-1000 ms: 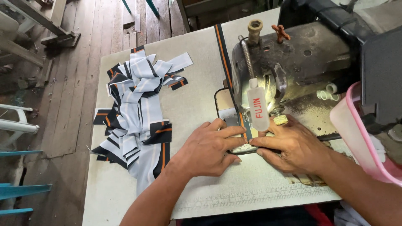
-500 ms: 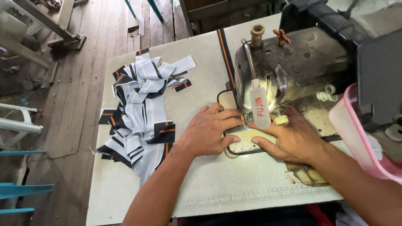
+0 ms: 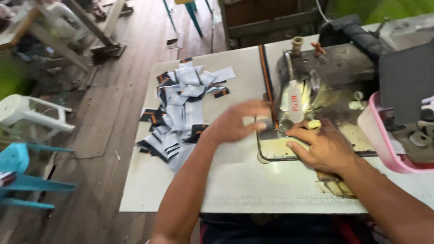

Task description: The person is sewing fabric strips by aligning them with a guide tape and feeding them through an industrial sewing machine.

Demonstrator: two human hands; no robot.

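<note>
My left hand hovers blurred above the white sewing table, fingers spread and empty, between the pile of grey, black and orange fabric pieces and the machine's needle plate. My right hand rests flat on the needle plate, fingertips by the presser foot. A long black and orange striped strip runs from the needle area toward the table's far edge. The worn sewing machine stands behind my right hand.
A pink plastic tray with metal parts sits at the right edge. On the wooden floor to the left stand a white plastic chair and a blue one. Wooden frames lie at the far left.
My left hand has lifted off the fabric at the needle plate and swung left, fingers opening. My right hand has stayed on the plate. The camera has tilted slightly.
</note>
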